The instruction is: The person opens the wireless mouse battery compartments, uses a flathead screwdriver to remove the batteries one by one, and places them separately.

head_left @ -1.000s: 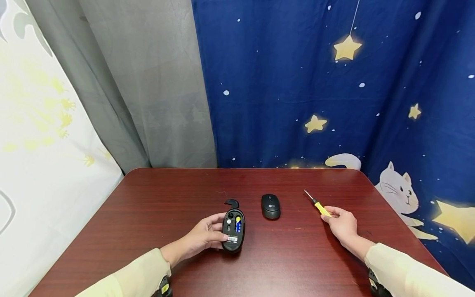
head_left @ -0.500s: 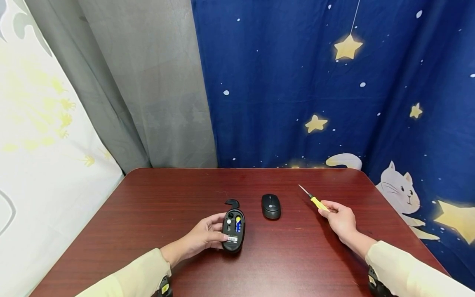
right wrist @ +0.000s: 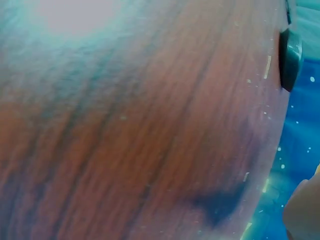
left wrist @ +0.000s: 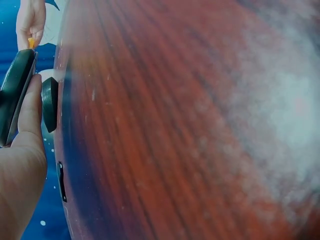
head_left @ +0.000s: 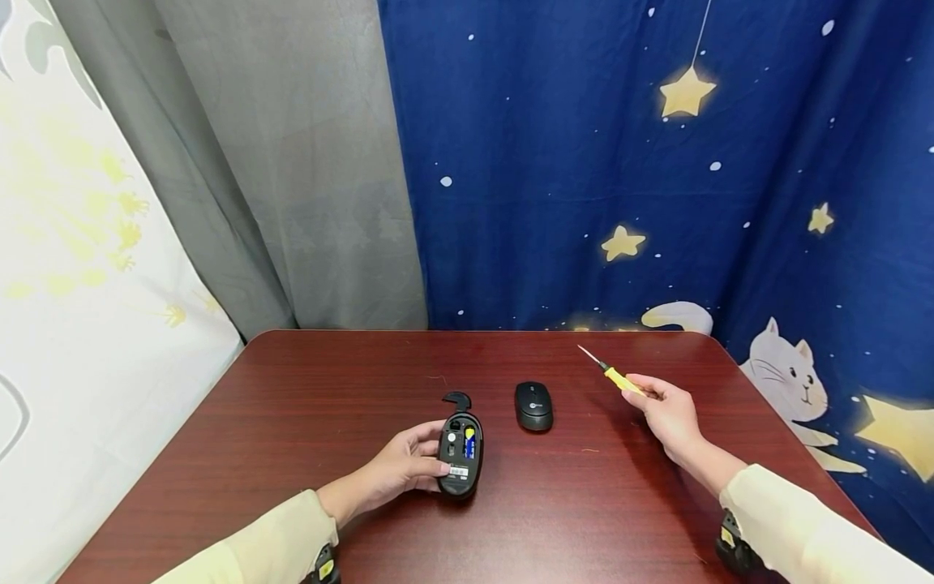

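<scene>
Two hands are at work, each busy with its own thing. The left hand (head_left: 404, 464) lies low on the desk (head_left: 292, 405), fingers and thumb curled round the side of an upturned mouse (head_left: 460, 454), which rests belly-up with its battery bay open and a battery (head_left: 469, 443) showing inside. The right hand (head_left: 667, 414) is raised above the desk off to the right, pinching the yellow handle of a small screwdriver (head_left: 609, 373), whose thin metal shaft points up and to the left, away from the person. The open mouse lies well apart from the screwdriver tip, down and to the left of it, with its long axis running roughly away from the person, nearly square to the line between the two hands. The left hand is on it already; the right is the farther one. Between them, nearer the far side, sits a second mouse (head_left: 533, 405), right way up and untouched. Just beyond the open mouse lies a small black cover piece (head_left: 456, 398), loose on the desk. From the left wrist view the held mouse (left wrist: 15, 95) shows edge-on against the thumb.
</scene>
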